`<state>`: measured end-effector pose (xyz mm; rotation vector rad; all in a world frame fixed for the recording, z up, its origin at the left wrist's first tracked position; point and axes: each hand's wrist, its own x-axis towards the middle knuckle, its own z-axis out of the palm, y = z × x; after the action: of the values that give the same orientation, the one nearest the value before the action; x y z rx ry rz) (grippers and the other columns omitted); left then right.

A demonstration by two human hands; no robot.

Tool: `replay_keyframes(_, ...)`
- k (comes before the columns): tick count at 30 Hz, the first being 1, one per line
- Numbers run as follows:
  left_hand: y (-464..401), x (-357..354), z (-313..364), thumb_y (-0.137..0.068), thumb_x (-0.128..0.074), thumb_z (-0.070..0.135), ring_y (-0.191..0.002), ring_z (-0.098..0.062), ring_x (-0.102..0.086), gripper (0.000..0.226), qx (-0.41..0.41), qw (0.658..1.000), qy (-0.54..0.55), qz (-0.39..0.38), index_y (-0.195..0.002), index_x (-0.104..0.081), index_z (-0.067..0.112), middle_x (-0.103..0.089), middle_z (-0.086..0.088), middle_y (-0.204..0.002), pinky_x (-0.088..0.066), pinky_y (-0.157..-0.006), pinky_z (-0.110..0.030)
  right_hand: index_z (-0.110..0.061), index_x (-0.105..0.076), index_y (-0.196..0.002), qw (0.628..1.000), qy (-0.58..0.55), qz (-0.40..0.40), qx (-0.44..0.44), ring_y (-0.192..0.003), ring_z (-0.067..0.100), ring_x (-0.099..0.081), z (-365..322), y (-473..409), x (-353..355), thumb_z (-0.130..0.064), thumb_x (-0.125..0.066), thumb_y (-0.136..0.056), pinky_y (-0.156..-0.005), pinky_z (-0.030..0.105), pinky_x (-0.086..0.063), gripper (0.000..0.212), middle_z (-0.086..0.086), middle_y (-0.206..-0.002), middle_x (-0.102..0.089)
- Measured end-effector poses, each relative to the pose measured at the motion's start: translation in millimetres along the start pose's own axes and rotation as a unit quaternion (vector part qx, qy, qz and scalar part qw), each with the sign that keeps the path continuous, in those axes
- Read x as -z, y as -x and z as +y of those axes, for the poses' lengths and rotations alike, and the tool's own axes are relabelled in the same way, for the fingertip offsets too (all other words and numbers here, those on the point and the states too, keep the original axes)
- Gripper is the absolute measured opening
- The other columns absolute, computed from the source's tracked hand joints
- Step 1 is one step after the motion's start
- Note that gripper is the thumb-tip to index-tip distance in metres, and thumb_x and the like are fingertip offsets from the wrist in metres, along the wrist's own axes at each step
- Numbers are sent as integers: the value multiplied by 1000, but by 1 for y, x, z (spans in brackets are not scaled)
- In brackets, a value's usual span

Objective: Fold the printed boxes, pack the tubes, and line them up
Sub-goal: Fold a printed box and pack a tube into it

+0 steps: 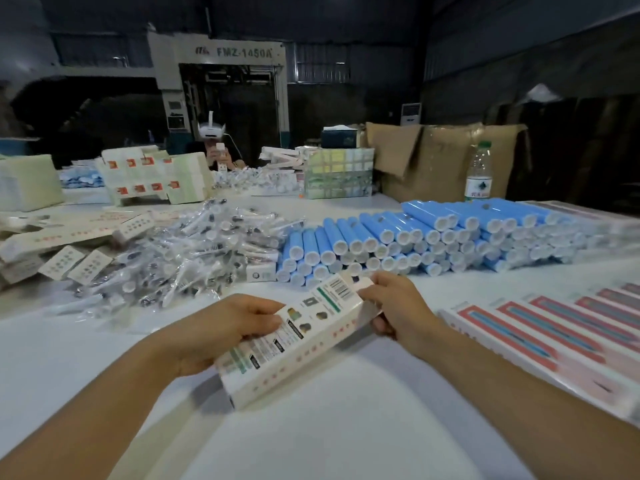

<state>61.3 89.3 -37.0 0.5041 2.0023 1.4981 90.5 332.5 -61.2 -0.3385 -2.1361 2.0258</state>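
Both hands hold one printed box [294,344] above the worktop [311,438]: left hand [221,332] grips its body, right hand [394,306] pinches the far end flap. Risk: excess pinch pressure may crease the flap, preventing closure.

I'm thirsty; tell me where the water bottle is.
The water bottle stands far right on the table, behind the blue tubes and against the cardboard box.

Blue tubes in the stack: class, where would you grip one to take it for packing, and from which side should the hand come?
Grip a top-row tube of the blue tubes round its near white-capped end, coming from the front and above. The caps face the person, the top row lies uncovered, and lower tubes are pinned by those above.
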Motion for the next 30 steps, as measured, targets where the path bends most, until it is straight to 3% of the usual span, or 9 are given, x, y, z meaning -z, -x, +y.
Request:
replay_keyframes(2,1,-5,-1,-98,-50,28,-93,1,-64,26,-54,970,-210,112,-119,-60,38,-65,15,-116,-48,-74,-15,-12,-45,-85,1000,18,2,6,-33,16,-31,1,-1,-2,-6,-53,-89,-38,20,-19,11,20,-71,-53)
replay_keyframes(5,5,-24,2,-86,-28,71,-110,-4,-52,61,-59,812,-541,213,-141,-32,45,-50,20,-132,-41,-80,-24,-10,-45,-83,999,44,15,17,-31,15,-32,0,0,-5,-5,-52,-90,-34,17,-21,11,13,-54,-54)
replay_keyframes(7,3,-38,2,-72,-13,84,-114,-11,-49,87,-76,740,-627,230,-146,-22,38,-47,16,-135,-39,-83,-30,-9,-45,-83,998,50,23,19,-32,15,-32,0,1,-6,-5,-51,-91,-33,18,-21,11,14,-56,-54)
replay_keyframes(10,-4,-53,2,-74,-20,85,-114,-15,-47,94,-84,685,-682,242,-147,-16,27,-45,10,-132,-32,-80,-32,-9,-44,-83,997,61,34,25,-34,16,-30,0,3,-8,-3,-52,-90,-33,17,-19,12,18,-70,-47)
replay_keyframes(16,-8,-56,-8,-90,-34,65,-108,-15,-44,63,-124,705,-633,294,-137,-22,24,-42,8,-124,-25,-73,-28,-8,-47,-70,981,165,70,68,-52,20,-49,-6,11,-8,-15,-51,-92,-43,26,-36,24,14,-75,-58)
replay_keyframes(18,-8,-53,-13,-92,-34,62,-108,-16,-42,61,-136,692,-641,303,-136,-21,23,-40,7,-123,-23,-75,-29,-9,-58,-77,951,258,102,136,-66,18,-54,-22,4,-8,-19,-51,-93,-56,27,-42,20,4,-76,-62)
replay_keyframes(23,-14,-56,-20,-95,-36,45,-107,-25,-40,48,-149,675,-661,293,-134,-28,18,-41,-1,-122,-21,-77,-36,-8,-61,-87,875,402,123,239,-67,19,-50,-93,-53,-26,-15,-48,-92,-53,26,-40,16,8,-86,-62)
replay_keyframes(26,-13,-58,-21,-94,-39,39,-104,-27,-42,43,-163,679,-650,300,-131,-35,17,-45,-3,-120,-28,-83,-39,-1,-48,-74,821,523,87,213,-66,25,-43,-116,-95,-46,-6,-45,-90,-59,38,-42,17,20,-84,-58)
replay_keyframes(30,-14,-54,-18,-96,-39,40,-111,-28,-36,48,-160,707,-628,283,-136,-28,16,-39,-4,-128,-25,-89,-40,-11,-39,-64,725,675,24,132,-58,17,-39,-114,-134,-71,-5,-43,-91,-59,32,-37,28,8,-75,-47)
